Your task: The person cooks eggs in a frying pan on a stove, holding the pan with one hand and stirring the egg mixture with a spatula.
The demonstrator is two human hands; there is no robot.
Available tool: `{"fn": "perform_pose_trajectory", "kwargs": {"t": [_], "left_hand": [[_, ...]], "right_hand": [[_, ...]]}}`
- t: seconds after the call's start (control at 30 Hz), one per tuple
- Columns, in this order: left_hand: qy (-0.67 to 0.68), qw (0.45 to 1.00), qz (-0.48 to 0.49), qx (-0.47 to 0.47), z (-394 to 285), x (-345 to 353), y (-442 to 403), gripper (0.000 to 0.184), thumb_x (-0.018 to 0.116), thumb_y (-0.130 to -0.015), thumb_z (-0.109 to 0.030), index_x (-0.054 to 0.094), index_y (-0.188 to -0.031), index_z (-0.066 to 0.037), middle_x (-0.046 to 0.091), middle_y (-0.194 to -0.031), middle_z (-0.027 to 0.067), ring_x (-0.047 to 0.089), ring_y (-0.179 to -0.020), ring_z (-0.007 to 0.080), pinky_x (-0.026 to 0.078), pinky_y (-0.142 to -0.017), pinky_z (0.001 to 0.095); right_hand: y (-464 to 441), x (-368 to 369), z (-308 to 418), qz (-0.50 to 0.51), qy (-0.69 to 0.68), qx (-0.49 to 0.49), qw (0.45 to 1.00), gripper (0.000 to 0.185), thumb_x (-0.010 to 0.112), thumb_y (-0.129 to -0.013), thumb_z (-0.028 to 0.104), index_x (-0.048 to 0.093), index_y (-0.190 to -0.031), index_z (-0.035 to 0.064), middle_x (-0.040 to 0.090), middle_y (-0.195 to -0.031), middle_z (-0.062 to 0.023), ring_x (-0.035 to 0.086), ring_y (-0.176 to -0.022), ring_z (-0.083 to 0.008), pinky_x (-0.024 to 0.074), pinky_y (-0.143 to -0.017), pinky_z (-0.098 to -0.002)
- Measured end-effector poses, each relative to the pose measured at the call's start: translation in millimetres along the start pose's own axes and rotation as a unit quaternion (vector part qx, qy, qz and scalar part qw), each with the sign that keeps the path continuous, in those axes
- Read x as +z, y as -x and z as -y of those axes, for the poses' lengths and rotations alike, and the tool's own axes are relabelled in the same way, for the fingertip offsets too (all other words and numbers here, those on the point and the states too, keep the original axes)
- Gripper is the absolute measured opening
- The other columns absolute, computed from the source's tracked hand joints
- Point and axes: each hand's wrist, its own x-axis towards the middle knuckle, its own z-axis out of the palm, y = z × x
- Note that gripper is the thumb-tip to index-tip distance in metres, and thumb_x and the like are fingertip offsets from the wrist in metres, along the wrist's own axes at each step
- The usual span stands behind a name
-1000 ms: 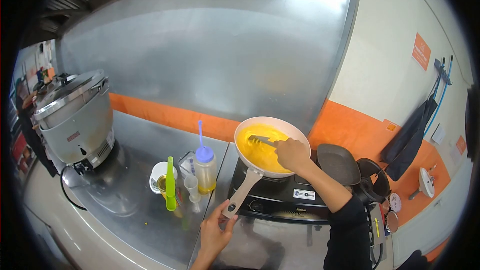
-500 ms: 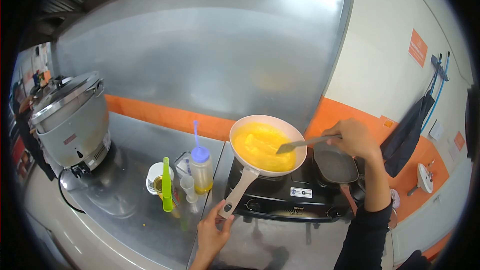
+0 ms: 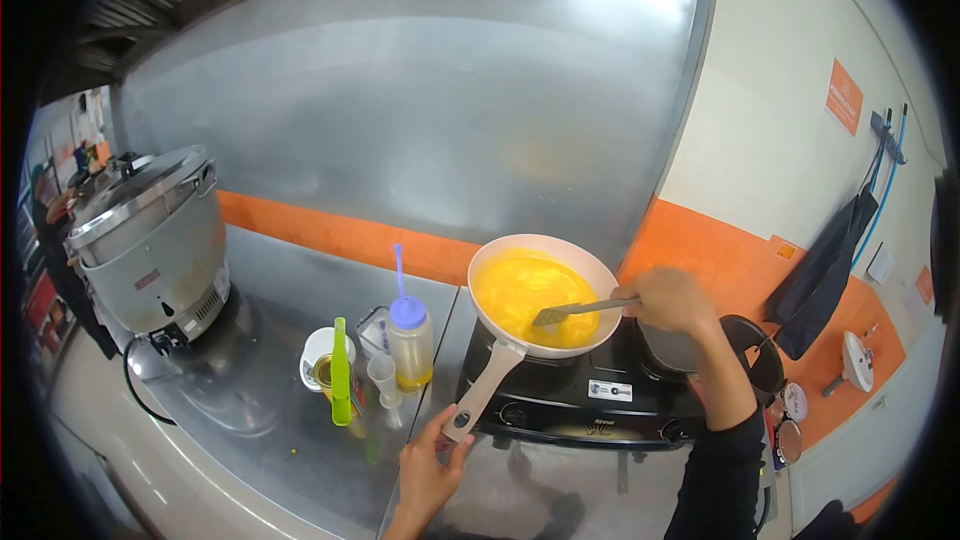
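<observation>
A light-coloured frying pan (image 3: pixel 480 285) sits over the left burner of the black gas stove (image 3: pixel 560 402), with yellow beaten egg (image 3: pixel 525 292) spread inside it. My left hand (image 3: pixel 432 465) grips the end of the pan's handle between thumb and fingers. In my right hand (image 3: pixel 670 300) is a grey spatula (image 3: pixel 580 309), its blade down in the egg near the middle of the pan. A dark square pan (image 3: pixel 668 344) on the right burner is partly hidden behind my right hand and forearm.
Left of the stove stand a squeeze bottle (image 3: pixel 412 345) with a blue cap, a small clear cup (image 3: pixel 382 376), a white bowl (image 3: pixel 314 360) and a bright green utensil (image 3: pixel 341 380). A large rice cooker (image 3: pixel 150 265) is further left. A dark apron (image 3: pixel 825 270) hangs at right.
My right hand and the spatula have moved down and left across the pan, stirring the egg. My left hand still grips the handle. The camera view has shifted slightly.
</observation>
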Motion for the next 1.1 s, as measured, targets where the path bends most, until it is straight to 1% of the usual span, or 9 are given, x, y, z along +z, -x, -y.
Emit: {"fn": "perform_pose_trajectory", "kwargs": {"t": [0.07, 0.17, 0.23, 0.37, 0.43, 0.7, 0.77, 0.97, 1.1], "left_hand": [[0.003, 1.0, -0.005, 0.009, 1, 1, 0, 0.045, 0.071, -0.077, -0.009, 0.057, -0.12, -0.004, 0.069, -0.092, 0.0164, 0.07, -0.08, 0.025, 0.055, -0.071, 0.0308], [0.001, 1.0, -0.008, 0.009, 2, 2, -1, 0.045, 0.071, -0.077, -0.009, 0.057, -0.12, -0.004, 0.069, -0.091, 0.0165, 0.07, -0.079, 0.0251, 0.055, -0.07, 0.0309], [-0.005, 1.0, -0.005, 0.006, 3, 1, 0, 0.046, 0.071, -0.077, -0.009, 0.057, -0.12, -0.003, 0.069, -0.091, 0.0166, 0.07, -0.079, 0.0251, 0.055, -0.07, 0.0311], [-0.016, 1.0, -0.001, -0.005, -3, -1, -1, 0.046, 0.071, -0.077, -0.01, 0.056, -0.12, -0.003, 0.069, -0.089, 0.0163, 0.069, -0.079, 0.025, 0.055, -0.07, 0.0313], [-0.013, 1.0, -0.001, -0.003, -2, 0, -1, 0.046, 0.071, -0.077, -0.01, 0.056, -0.12, -0.003, 0.069, -0.089, 0.0161, 0.069, -0.079, 0.0249, 0.055, -0.07, 0.0312], [-0.011, 1.0, -0.001, -0.017, -2, -1, 0, 0.046, 0.071, -0.077, -0.01, 0.057, -0.12, -0.003, 0.069, -0.089, 0.0154, 0.07, -0.078, 0.0243, 0.055, -0.071, 0.0301], [-0.026, 0.999, 0.006, -0.019, -5, -2, 1, 0.046, 0.071, -0.078, -0.01, 0.056, -0.12, -0.004, 0.069, -0.089, 0.0153, 0.07, -0.078, 0.0243, 0.055, -0.071, 0.0301], [-0.009, 1.0, -0.016, 0.024, 2, 2, 1, 0.046, 0.071, -0.077, -0.012, 0.056, -0.12, -0.004, 0.069, -0.088, 0.0155, 0.07, -0.077, 0.0252, 0.055, -0.069, 0.0312], [-0.013, 0.999, -0.014, 0.026, 7, 2, 1, 0.046, 0.071, -0.077, -0.013, 0.056, -0.12, -0.005, 0.069, -0.086, 0.0151, 0.069, -0.075, 0.0252, 0.054, -0.068, 0.0316]], "right_hand": [[-14, 12, 1, -0.013, -0.021, -0.003, 1.0, 0.025, 0.063, -0.081, 0.027, 0.07, -0.105, 0.0234, 0.066, -0.082, -0.0116, 0.063, -0.081, -0.0309, 0.0484, -0.071, -0.0405], [-38, 26, 12, -0.006, 0.01, -0.001, 1.0, 0.027, 0.059, -0.082, 0.019, 0.068, -0.108, 0.0198, 0.068, -0.088, -0.0073, 0.065, -0.085, -0.0283, 0.0516, -0.07, -0.0397], [-58, 44, 14, -0.035, 0.025, 0.008, 0.999, 0.025, 0.057, -0.082, 0.015, 0.067, -0.105, 0.0136, 0.068, -0.091, -0.01, 0.066, -0.086, -0.0296, 0.0529, -0.072, -0.0407], [-85, 70, 19, -0.077, 0.002, 0.024, 0.997, 0.02, 0.055, -0.082, 0.011, 0.067, -0.098, 0.0087, 0.067, -0.091, -0.0134, 0.066, -0.086, -0.0305, 0.0534, -0.072, -0.0423], [-89, 70, 24, -0.102, -0.019, 0.077, 0.992, 0.017, 0.057, -0.081, 0.012, 0.067, -0.093, 0.0067, 0.067, -0.089, -0.0148, 0.067, -0.085, -0.0311, 0.0535, -0.071, -0.0431], [-17, 15, 8, -0.168, -0.041, 0.087, 0.981, 0.016, 0.063, -0.081, 0.019, 0.071, -0.094, 0.0142, 0.067, -0.085, -0.0102, 0.066, -0.082, -0.0287, 0.0515, -0.07, -0.0413], [10, -8, 2, -0.149, -0.038, 0.079, 0.985, 0.024, 0.065, -0.078, 0.022, 0.071, -0.1, 0.0171, 0.067, -0.083, -0.011, 0.063, -0.08, -0.0301, 0.0482, -0.067, -0.0396], [51, -47, -4, -0.036, 0.011, 0.067, 0.997, 0.021, 0.068, -0.075, 0.026, 0.074, -0.095, 0.0203, 0.067, -0.078, -0.0089, 0.063, -0.075, -0.0285, 0.0471, -0.065, -0.0377], [47, -26, -5, -0.052, 0.053, 0.022, 0.997, 0.022, 0.069, -0.074, 0.028, 0.073, -0.095, 0.0227, 0.066, -0.076, -0.008, 0.063, -0.074, -0.0286, 0.0473, -0.064, -0.0377]]}}
